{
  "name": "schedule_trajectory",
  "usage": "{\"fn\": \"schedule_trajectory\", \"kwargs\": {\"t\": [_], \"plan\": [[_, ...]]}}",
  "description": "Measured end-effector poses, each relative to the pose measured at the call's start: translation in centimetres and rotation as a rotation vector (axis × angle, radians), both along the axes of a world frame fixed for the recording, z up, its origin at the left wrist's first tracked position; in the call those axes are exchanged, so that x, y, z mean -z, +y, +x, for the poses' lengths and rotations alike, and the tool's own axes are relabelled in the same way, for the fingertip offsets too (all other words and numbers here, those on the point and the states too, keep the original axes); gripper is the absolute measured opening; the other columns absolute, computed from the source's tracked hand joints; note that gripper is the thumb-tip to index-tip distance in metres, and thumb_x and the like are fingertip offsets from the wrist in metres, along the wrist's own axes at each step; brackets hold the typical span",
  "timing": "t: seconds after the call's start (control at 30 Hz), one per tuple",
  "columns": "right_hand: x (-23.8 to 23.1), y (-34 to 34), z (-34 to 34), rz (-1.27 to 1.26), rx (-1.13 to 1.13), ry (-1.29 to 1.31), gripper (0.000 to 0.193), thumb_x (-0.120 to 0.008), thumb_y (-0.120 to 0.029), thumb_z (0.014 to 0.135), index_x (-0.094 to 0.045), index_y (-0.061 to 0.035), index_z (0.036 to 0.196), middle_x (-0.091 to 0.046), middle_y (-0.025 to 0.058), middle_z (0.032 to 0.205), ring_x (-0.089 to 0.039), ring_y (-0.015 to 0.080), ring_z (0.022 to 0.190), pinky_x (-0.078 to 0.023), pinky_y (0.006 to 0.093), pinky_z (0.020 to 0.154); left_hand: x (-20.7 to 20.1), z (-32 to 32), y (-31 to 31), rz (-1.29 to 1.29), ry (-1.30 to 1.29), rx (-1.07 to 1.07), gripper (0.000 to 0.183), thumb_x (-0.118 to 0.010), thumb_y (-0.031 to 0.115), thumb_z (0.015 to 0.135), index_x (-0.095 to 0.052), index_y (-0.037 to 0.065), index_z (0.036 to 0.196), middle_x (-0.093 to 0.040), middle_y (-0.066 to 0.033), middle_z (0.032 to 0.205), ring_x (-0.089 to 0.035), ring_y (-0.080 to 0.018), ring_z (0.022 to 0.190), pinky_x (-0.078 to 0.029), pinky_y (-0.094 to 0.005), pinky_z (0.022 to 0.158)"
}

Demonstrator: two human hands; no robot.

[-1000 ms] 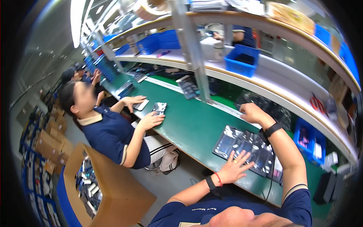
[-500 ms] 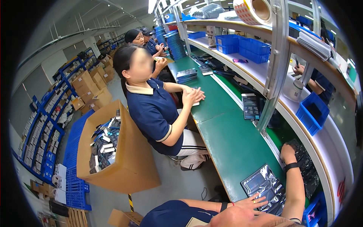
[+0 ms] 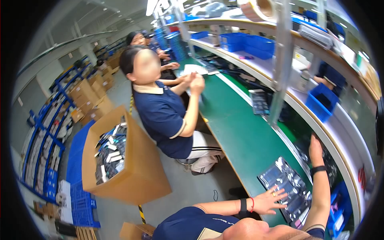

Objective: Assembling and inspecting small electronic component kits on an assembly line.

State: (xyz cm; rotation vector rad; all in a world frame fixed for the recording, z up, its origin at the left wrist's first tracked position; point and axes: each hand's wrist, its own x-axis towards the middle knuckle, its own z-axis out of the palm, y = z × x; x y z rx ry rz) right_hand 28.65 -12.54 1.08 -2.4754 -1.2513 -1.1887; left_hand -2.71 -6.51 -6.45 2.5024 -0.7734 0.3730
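Note:
My left hand (image 3: 271, 200), with a ring, a red bracelet and a dark wristband, is spread open at the near edge of several flat, dark packs in shiny clear plastic (image 3: 282, 182). The packs overlap on the green table (image 3: 236, 132). Farther right, my right hand (image 3: 315, 150), with a black wristband, reaches beneath the shelf edge beside a heap of dark plastic-wrapped packs (image 3: 331, 166). Its fingertips are blurred and partly hidden, so I cannot tell whether they grip anything.
A co-worker (image 3: 160, 116) sits at the table's left side, hands raised together. Beside that person stands a large carton (image 3: 136, 172) of boxed items. A metal post (image 3: 282, 60) and white shelf (image 3: 294, 98) with blue bins (image 3: 322, 102) border the right. A dark box (image 3: 259, 102) leans beneath the shelf.
My right hand has moved farther away under the shelf, its fingers less curled. My left hand has shifted slightly, and more packs show beside it. The co-worker's hands have risen. The view has shifted and blurred.

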Motion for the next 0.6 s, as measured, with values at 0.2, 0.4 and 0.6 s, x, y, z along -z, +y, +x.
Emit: {"fn": "schedule_trajectory", "kwargs": {"t": [0.2,0.4,0.6], "plan": [[-1.8,-3.9,-5.0,0.182,-0.083,0.319,0.038,-0.049,0.007,0.074,-0.051,-0.0037,0.110,-0.059,0.0210,0.099,-0.059,0.0359,0.092,-0.049,0.0428,0.077,-1.2,0.3,1.1,-0.482,-0.102,-0.113,0.067,-0.063,0.022,0.081,-0.032,0.012,0.139,-0.033,-0.0207,0.139,-0.029,-0.0364,0.132,-0.024,-0.0457,0.106],[-4.5,-10.7,-12.6,0.605,-0.049,0.572,0.031,-0.045,0.005,0.082,-0.050,0.0005,0.112,-0.060,0.0243,0.093,-0.062,0.0367,0.085,-0.050,0.0404,0.070,-4.4,5.1,-2.4,-1.728,0.912,0.023,0.060,-0.051,0.027,0.093,-0.020,0.009,0.141,-0.036,-0.0172,0.135,-0.040,-0.0294,0.123,-0.037,-0.0410,0.100],[-4.4,-16.4,-21.9,0.527,-0.210,0.591,0.024,-0.053,0.005,0.078,-0.058,-0.0010,0.101,-0.064,0.0151,0.090,-0.064,0.0307,0.083,-0.051,0.0350,0.072,-8.4,8.7,-7.5,-2.173,1.197,0.356,0.062,-0.053,0.050,0.087,-0.036,0.006,0.127,-0.047,-0.0177,0.119,-0.048,-0.0309,0.111,-0.039,-0.0467,0.097]]}}
